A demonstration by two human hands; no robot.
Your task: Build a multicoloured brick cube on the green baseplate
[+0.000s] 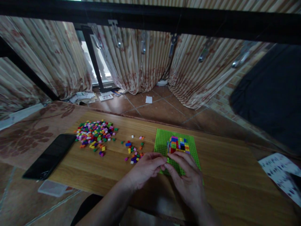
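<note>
Over the front left part of a green studded baseplate (162, 138), my left hand (150, 165) and my right hand (187, 175) meet at the fingertips. Both are closed in a pinch; whatever sits between the fingers is too small or hidden to make out. Just beyond my right fingers, a block structure (180, 143) of multicoloured toy bricks stands on the baseplate, its near side partly covered by that hand. A loose scatter of small bricks (135, 153) lies left of the baseplate, close to my left hand.
A large heap of small bricks (96, 131) lies on the wooden table (225, 175) at the left. Near it rests a black tablet-like slab (50, 155) at the table's edge. A clear plastic box (52, 188) is on the floor below. Curtains (131, 62) hang behind.
</note>
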